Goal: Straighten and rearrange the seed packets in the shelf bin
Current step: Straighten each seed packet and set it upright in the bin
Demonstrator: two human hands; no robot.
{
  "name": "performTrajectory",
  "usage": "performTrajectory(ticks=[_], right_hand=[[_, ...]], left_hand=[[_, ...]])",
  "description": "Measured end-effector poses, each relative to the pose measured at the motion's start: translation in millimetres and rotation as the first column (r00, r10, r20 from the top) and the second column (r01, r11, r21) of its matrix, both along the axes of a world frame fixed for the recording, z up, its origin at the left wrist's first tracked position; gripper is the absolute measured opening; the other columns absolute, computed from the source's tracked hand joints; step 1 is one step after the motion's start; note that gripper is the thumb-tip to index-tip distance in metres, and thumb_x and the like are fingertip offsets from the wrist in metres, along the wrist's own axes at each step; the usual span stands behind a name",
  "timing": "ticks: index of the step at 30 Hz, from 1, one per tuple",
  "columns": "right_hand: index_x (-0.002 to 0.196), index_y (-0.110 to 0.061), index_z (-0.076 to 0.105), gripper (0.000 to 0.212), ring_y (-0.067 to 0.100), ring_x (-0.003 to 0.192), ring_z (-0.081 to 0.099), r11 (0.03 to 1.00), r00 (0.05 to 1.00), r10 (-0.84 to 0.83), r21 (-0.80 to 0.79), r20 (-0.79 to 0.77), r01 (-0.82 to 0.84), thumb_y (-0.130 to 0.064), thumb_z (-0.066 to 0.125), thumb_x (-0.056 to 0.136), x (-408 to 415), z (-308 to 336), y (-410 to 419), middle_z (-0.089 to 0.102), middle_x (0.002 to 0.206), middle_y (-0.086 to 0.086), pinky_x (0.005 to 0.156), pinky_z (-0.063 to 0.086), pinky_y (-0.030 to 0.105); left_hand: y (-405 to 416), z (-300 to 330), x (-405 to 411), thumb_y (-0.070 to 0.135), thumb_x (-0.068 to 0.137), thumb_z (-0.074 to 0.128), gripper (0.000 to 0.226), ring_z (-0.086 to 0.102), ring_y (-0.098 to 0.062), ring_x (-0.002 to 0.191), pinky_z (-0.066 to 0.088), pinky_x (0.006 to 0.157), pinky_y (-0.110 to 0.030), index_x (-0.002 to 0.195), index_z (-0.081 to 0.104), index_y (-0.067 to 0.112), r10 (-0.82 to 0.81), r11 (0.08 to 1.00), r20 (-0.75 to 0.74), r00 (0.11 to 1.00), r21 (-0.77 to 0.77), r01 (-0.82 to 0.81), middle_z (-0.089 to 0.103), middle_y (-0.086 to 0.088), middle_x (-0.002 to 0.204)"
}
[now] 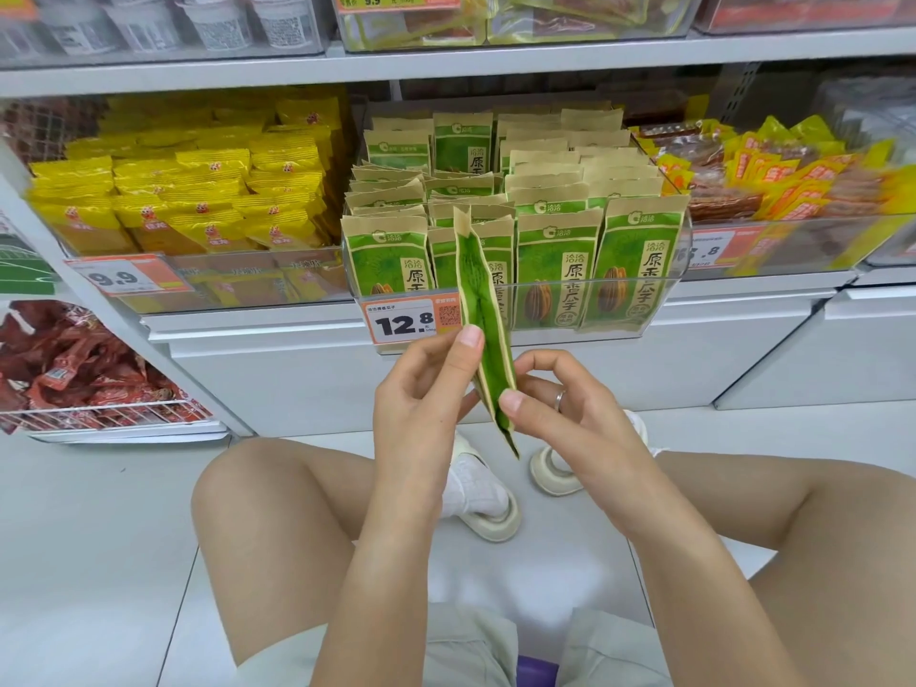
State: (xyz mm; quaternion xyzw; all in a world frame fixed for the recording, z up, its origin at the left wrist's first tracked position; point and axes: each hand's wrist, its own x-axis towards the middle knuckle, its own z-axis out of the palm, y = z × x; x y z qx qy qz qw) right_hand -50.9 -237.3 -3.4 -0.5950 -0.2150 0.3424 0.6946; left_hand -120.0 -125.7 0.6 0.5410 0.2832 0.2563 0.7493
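A clear shelf bin (664,300) holds several rows of green and tan seed packets (547,270), mostly upright; those at the left middle lean and overlap. In front of the bin I hold one seed packet (482,314) edge-on, its top pointing up. My left hand (421,394) pinches its left side, thumb tip high on the packet. My right hand (565,404) pinches its lower right edge with thumb and curled fingers; a ring is on one finger.
Yellow snack bags (198,200) fill the bin to the left, orange and red packs (773,181) the bin to the right. A wire basket of red packs (74,374) stands low left. An orange 12.8 price tag (404,322) hangs on the bin front. My knees and sandalled feet are below.
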Motion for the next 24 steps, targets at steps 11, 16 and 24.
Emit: performTrajectory(ticks=[11,16,24], right_hand=[[0.106,-0.004,0.054,0.030,0.009,0.074,0.065,0.999,0.999,0.038,0.021,0.009,-0.038,-0.017,0.061,0.080,0.6,1.9,-1.3,0.071,0.087,-0.002,0.070,0.051,0.018],[0.105,-0.004,0.056,0.030,0.009,0.075,0.066,0.999,1.000,0.030,0.017,0.011,-0.030,-0.018,0.062,0.078,1.7,1.4,-1.8,0.072,0.087,-0.001,0.068,0.052,0.018],[0.105,-0.003,0.057,0.031,0.011,0.078,0.068,1.000,1.000,0.019,0.015,0.020,-0.019,-0.016,0.063,0.078,2.3,-0.7,-2.2,0.070,0.097,0.006,0.071,0.051,0.019]], left_hand=[[2.5,-1.0,-1.3,0.046,0.078,0.062,0.051,0.070,-0.026,0.101,0.057,0.073,-0.025,0.104,0.070,0.004,0.001,0.999,-0.001,1.000,-0.034,-0.001,0.075,-0.011,0.100],[1.1,-1.4,-0.6,0.048,0.075,0.061,0.057,0.069,-0.026,0.101,0.057,0.074,-0.027,0.106,0.068,0.000,-0.011,0.999,0.014,1.000,-0.038,0.011,0.074,-0.012,0.101],[2.4,-2.3,-1.5,0.046,0.076,0.060,0.057,0.070,-0.026,0.100,0.057,0.076,-0.029,0.108,0.067,-0.001,-0.034,0.999,0.011,0.999,-0.029,0.034,0.074,-0.014,0.103]])
